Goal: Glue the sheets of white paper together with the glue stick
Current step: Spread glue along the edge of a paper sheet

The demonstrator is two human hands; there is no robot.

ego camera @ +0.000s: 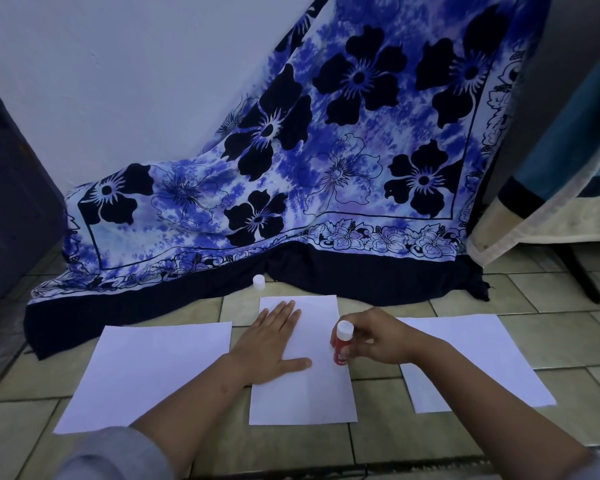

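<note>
Fingers (364, 336) pinch glue stick (341, 346) (left hand (271, 344) flat on paper (302, 393)).

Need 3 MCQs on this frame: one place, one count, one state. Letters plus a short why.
1. Where is the loose white cap?
A. On the tiled floor by the cloth's dark hem
B. On the middle sheet
C. In the left hand

2. How many separate spots of white paper lie on the floor?
A. One
B. Three
C. Five

3. What is the left hand doing?
A. Lifting a sheet
B. Lying flat on the middle sheet
C. Holding the cap

Key:
1 A, the cap sits beyond the paper, near the blue floral cloth.
2 B, paper lies at left, middle and right.
3 B, its fingers are spread flat on the paper while the right hand holds the red glue stick.
</note>
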